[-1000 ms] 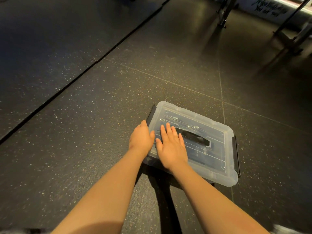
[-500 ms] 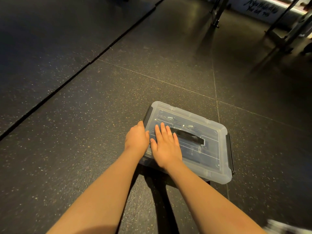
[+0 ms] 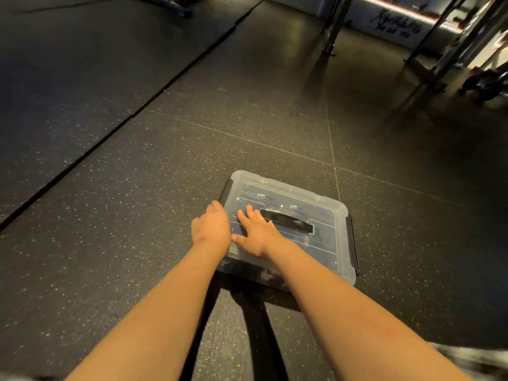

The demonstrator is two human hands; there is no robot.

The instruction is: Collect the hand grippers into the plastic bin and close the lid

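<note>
Plastic bin (image 3: pixel 316 274) sits on the dark speckled floor (image 3: pixel 132 215), just past frame centre toward 5 o'clock. The clear lid (image 3: pixel 327 229) is on, with a black handle (image 3: pixel 288 221) across its middle.

Hand grippers (image 3: pixel 260 194): only coil springs show through the lid, at 11 o'clock from the handle.

Black latches: left latch (image 3: pixel 226 189) at the bin's 9 o'clock end, right latch (image 3: pixel 353 243) at its 3 o'clock end.

Right hand (image 3: pixel 257 235) lies flat on the lid, fingers straight and spread wide, tips touching the handle's near end.

Left hand (image 3: pixel 211 228) is at the bin's 9 o'clock edge, just below the left latch. Its fingers fold down out of sight, so I cannot tell its grip.

Metal rack legs (image 3: pixel 334 26) stand far off at 1 o'clock.
</note>
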